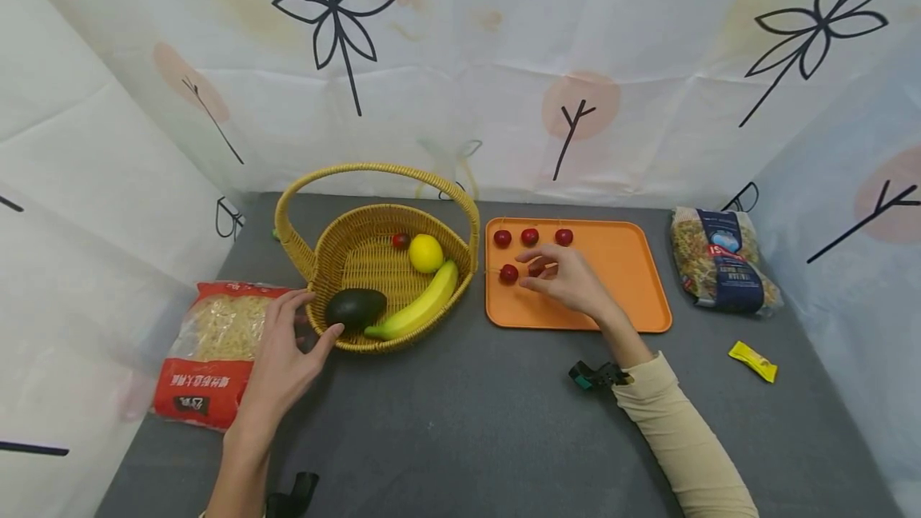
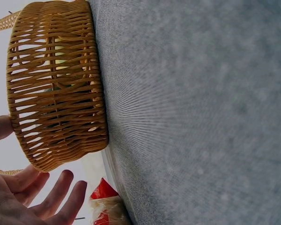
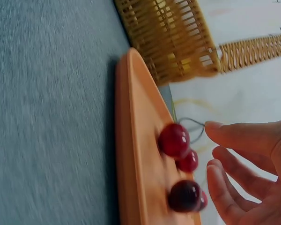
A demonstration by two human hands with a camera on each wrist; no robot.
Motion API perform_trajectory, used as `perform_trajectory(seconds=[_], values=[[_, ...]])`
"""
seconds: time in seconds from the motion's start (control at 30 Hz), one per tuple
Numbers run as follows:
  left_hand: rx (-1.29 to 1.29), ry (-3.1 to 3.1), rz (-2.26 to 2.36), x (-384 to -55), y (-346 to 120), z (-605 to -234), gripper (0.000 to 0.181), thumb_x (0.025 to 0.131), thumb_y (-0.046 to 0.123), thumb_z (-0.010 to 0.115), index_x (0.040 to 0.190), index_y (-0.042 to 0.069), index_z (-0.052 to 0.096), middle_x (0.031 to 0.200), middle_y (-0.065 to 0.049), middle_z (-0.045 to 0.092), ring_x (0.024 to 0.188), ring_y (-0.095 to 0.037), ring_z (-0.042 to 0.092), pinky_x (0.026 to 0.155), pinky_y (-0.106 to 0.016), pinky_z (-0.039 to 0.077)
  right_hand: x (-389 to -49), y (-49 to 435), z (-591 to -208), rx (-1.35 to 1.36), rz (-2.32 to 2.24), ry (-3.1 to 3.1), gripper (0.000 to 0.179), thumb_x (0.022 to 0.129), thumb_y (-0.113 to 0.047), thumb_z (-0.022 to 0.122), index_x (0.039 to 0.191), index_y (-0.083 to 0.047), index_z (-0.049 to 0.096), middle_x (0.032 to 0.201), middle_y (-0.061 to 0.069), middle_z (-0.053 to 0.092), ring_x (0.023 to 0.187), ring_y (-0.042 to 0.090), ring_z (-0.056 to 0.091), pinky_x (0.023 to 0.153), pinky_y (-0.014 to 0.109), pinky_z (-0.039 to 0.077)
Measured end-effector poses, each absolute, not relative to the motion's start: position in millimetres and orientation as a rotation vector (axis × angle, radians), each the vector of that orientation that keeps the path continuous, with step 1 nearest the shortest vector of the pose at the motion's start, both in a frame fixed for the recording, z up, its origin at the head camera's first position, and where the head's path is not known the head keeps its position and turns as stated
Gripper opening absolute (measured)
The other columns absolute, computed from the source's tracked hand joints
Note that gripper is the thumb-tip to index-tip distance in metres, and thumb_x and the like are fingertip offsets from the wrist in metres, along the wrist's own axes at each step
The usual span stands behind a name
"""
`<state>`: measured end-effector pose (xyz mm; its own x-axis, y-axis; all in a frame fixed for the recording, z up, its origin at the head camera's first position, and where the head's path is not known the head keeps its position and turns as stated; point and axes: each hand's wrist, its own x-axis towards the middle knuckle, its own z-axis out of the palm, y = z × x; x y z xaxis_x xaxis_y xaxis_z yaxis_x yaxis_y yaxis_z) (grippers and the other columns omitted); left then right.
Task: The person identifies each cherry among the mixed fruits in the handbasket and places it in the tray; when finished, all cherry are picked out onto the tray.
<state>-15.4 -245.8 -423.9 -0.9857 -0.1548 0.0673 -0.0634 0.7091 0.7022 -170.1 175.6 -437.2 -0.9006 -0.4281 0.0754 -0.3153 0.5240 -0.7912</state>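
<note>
At the left, my left hand (image 1: 291, 354) rests its thumb and fingers against the rim of a wicker basket (image 2: 56, 89), fingers spread loosely. In the basket lie an avocado (image 1: 356, 308), a banana (image 1: 420, 306), a lemon (image 1: 426, 253) and a small red cherry (image 1: 400, 241). My right hand (image 1: 568, 278) hovers over the orange tray (image 1: 619, 270), thumb and fingertips apart with nothing between them. Below its fingers a cherry (image 1: 536, 269) is partly hidden. Another cherry (image 1: 508, 274) lies left of it, and three stand in a row behind, among them a cherry (image 1: 529, 237).
A red bag of pasta (image 1: 209, 358) lies left of the basket, partly behind my left arm. Right of the tray are a second pasta bag (image 1: 723, 260) and a small yellow packet (image 1: 753, 361). A patterned cloth wall (image 1: 489, 126) closes off the grey table (image 1: 460, 422) behind.
</note>
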Motion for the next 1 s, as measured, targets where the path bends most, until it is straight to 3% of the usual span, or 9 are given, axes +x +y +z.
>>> perform_trajectory(seconds=[0.2, 0.5, 0.73, 1.0], values=[[0.175, -2.787, -1.135, -16, -246, -425, 0.071, 0.101, 0.029, 0.077, 0.157, 0.001, 0.044, 0.162, -0.023, 0.039, 0.130, -0.042, 0.053, 0.104, -0.067, 0.058, -171, 159, -441, -0.679, -1.247, 2.635, 0.037, 0.095, -0.008, 0.083, 0.131, -0.004, 0.075, 0.113, 0.017, 0.078, 0.095, 0.027, 0.077, 0.073, 0.026, 0.060], [0.175, -2.787, -1.152, -16, -246, -424, 0.072, 0.101, 0.029, 0.077, 0.158, 0.001, 0.043, 0.163, -0.023, 0.038, 0.131, -0.042, 0.053, 0.105, -0.067, 0.058, -173, 147, -446, -0.701, -1.107, 2.709, 0.034, 0.095, 0.005, 0.070, 0.128, -0.001, 0.076, 0.122, 0.019, 0.078, 0.087, 0.024, 0.072, 0.075, 0.032, 0.056], [0.171, -2.789, -1.152, -16, -247, -425, 0.073, 0.102, 0.032, 0.076, 0.158, 0.001, 0.043, 0.163, -0.023, 0.038, 0.131, -0.042, 0.053, 0.105, -0.067, 0.058, -173, 140, -447, -0.673, -1.061, 2.762, 0.030, 0.094, 0.000, 0.077, 0.124, -0.003, 0.077, 0.118, 0.017, 0.077, 0.078, 0.019, 0.063, 0.072, 0.031, 0.051], [0.174, -2.788, -1.148, -16, -247, -425, 0.072, 0.101, 0.029, 0.077, 0.158, 0.002, 0.043, 0.163, -0.023, 0.039, 0.131, -0.041, 0.053, 0.105, -0.067, 0.058, -172, 136, -448, -0.660, -1.050, 2.787, 0.029, 0.094, 0.000, 0.078, 0.123, -0.001, 0.076, 0.121, 0.018, 0.076, 0.079, 0.020, 0.062, 0.075, 0.034, 0.051]])
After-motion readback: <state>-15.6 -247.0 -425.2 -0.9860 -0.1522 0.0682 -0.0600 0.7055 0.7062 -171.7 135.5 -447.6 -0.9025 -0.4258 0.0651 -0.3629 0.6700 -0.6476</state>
